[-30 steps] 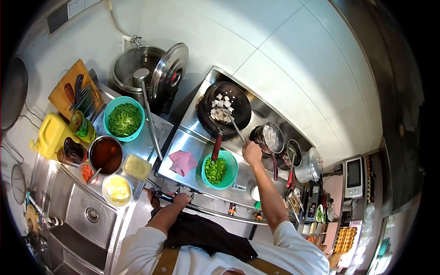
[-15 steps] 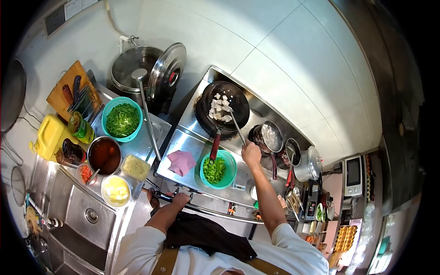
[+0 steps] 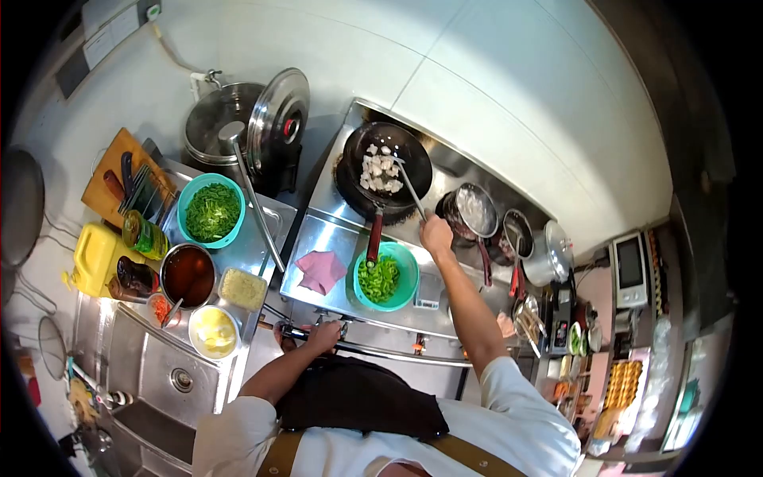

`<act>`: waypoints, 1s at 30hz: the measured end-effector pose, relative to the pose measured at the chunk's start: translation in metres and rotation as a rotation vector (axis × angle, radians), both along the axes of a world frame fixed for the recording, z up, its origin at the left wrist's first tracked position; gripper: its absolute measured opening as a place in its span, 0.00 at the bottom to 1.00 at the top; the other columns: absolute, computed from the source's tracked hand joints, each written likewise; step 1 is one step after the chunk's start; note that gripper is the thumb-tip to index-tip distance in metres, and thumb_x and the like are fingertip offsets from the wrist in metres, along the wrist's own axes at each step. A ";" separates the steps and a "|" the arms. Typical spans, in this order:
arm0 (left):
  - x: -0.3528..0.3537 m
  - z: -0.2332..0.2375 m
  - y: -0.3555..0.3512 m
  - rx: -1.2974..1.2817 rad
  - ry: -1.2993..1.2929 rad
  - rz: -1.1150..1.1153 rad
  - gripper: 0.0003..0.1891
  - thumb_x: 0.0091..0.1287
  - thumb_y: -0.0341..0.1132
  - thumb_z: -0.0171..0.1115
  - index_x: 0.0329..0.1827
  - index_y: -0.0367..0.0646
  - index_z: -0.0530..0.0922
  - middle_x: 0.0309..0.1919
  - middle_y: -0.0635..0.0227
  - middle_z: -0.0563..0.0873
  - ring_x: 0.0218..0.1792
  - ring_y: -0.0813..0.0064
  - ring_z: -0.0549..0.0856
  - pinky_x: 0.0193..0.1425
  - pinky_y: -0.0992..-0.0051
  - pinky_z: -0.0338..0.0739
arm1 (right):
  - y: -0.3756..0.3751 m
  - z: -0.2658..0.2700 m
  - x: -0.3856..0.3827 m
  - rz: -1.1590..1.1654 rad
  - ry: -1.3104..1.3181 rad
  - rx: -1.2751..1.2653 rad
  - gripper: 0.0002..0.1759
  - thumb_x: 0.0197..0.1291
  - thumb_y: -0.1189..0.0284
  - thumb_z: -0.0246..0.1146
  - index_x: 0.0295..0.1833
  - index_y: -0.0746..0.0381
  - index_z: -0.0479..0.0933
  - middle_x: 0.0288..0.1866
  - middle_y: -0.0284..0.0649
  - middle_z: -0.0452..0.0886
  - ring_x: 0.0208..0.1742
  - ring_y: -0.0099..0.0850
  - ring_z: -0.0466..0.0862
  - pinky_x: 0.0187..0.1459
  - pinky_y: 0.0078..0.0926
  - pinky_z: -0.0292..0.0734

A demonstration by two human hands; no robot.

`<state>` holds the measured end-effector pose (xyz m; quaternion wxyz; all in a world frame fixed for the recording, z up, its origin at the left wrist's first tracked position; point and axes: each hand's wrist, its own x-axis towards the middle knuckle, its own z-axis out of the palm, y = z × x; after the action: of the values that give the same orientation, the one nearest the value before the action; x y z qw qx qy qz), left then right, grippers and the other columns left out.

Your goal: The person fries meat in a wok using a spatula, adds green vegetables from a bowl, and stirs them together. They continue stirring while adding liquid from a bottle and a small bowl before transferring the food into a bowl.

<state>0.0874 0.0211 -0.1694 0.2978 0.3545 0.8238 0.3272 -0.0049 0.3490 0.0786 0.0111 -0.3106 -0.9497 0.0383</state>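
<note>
My right hand [image 3: 435, 234] is wrapped round the handle of a metal spatula [image 3: 411, 187], whose tip is among pale chunks of food [image 3: 380, 170] in a black wok [image 3: 413, 151] on the stove. The wok's red-brown handle [image 3: 374, 238] points toward me, over the rim of a teal bowl of chopped green vegetables [image 3: 378, 278]. A pink cloth [image 3: 321, 271] lies left of that bowl. Low at the stove's front, my left hand [image 3: 323, 338] is at a knob by the front rail; its fingers are partly hidden.
Smaller pans [image 3: 475, 211] and a lidded pot [image 3: 548, 253] stand to the right. At left are a large pot [image 3: 214, 127] with a leaning lid, a long ladle [image 3: 258, 207], a teal bowl of greens [image 3: 212, 211], a sauce pot [image 3: 188, 275], a yellow jug [image 3: 97, 258] and a sink [image 3: 159, 374].
The view has shifted a little. The pale chunks lie more spread out in the wok, and the spatula tip has moved up among them. My left hand remains by the front rail.
</note>
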 end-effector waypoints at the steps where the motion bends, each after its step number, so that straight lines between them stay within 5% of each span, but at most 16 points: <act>1: -0.005 0.020 0.004 -0.012 0.006 0.016 0.11 0.63 0.39 0.53 0.37 0.41 0.78 0.36 0.54 0.84 0.41 0.54 0.83 0.43 0.59 0.75 | 0.008 -0.016 0.002 0.029 -0.023 -0.002 0.15 0.58 0.66 0.56 0.50 0.58 0.76 0.35 0.55 0.81 0.40 0.52 0.82 0.42 0.50 0.76; 5: -0.039 0.078 0.031 0.128 -0.267 0.240 0.15 0.65 0.43 0.53 0.42 0.39 0.78 0.36 0.54 0.85 0.41 0.53 0.83 0.44 0.62 0.75 | -0.004 0.008 0.025 0.036 -0.111 -0.027 0.15 0.59 0.66 0.55 0.51 0.57 0.76 0.37 0.55 0.81 0.41 0.52 0.82 0.44 0.49 0.76; 7: -0.061 0.098 0.052 0.338 -0.300 0.478 0.15 0.67 0.40 0.54 0.45 0.37 0.78 0.34 0.57 0.83 0.36 0.66 0.84 0.40 0.69 0.76 | -0.011 0.040 0.042 0.036 -0.095 -0.024 0.14 0.58 0.67 0.56 0.50 0.57 0.77 0.38 0.54 0.82 0.42 0.52 0.82 0.44 0.48 0.76; 11: -0.100 0.090 0.107 0.565 -0.147 0.566 0.20 0.68 0.45 0.51 0.51 0.36 0.76 0.41 0.53 0.84 0.41 0.57 0.84 0.49 0.65 0.75 | -0.008 0.092 0.076 0.129 -0.068 0.032 0.12 0.56 0.67 0.58 0.44 0.58 0.79 0.35 0.53 0.82 0.40 0.49 0.83 0.42 0.47 0.77; 14: -0.119 0.090 0.141 0.571 -0.287 0.531 0.19 0.68 0.42 0.52 0.51 0.34 0.75 0.37 0.55 0.84 0.36 0.62 0.84 0.42 0.68 0.77 | -0.013 0.124 0.088 0.154 -0.138 0.029 0.12 0.54 0.66 0.60 0.43 0.59 0.80 0.35 0.53 0.82 0.40 0.49 0.83 0.42 0.47 0.77; 15: -0.120 0.109 0.145 0.535 -0.545 0.528 0.18 0.67 0.42 0.53 0.50 0.34 0.75 0.34 0.57 0.83 0.33 0.66 0.84 0.37 0.71 0.78 | -0.013 0.128 0.090 0.147 -0.191 0.021 0.12 0.54 0.66 0.61 0.42 0.59 0.80 0.35 0.53 0.82 0.40 0.49 0.83 0.42 0.47 0.77; 16: -0.122 0.124 0.147 0.493 -0.799 0.520 0.18 0.67 0.41 0.55 0.49 0.34 0.75 0.32 0.59 0.82 0.30 0.70 0.84 0.32 0.73 0.78 | -0.013 0.127 0.090 0.149 -0.194 -0.009 0.11 0.54 0.68 0.59 0.41 0.60 0.81 0.36 0.54 0.82 0.40 0.49 0.83 0.42 0.46 0.78; 23: -0.114 0.141 0.146 0.508 -0.721 0.480 0.14 0.68 0.38 0.55 0.50 0.36 0.74 0.29 0.67 0.79 0.24 0.79 0.80 0.25 0.81 0.76 | -0.024 0.014 0.030 0.071 0.000 -0.152 0.13 0.57 0.66 0.56 0.44 0.58 0.79 0.36 0.53 0.82 0.40 0.52 0.81 0.43 0.49 0.76; 30: -0.093 0.136 0.081 0.463 -0.718 0.489 0.25 0.66 0.39 0.57 0.62 0.36 0.67 0.36 0.64 0.81 0.30 0.80 0.79 0.27 0.82 0.72 | -0.008 -0.011 -0.019 -0.043 0.311 -0.244 0.13 0.58 0.68 0.54 0.46 0.60 0.75 0.34 0.54 0.81 0.39 0.53 0.81 0.43 0.50 0.75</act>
<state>-0.0056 0.1023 -0.0330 0.3907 0.0725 0.6340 0.6634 -0.0240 0.3414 0.0675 0.1209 -0.3203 -0.9179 0.2006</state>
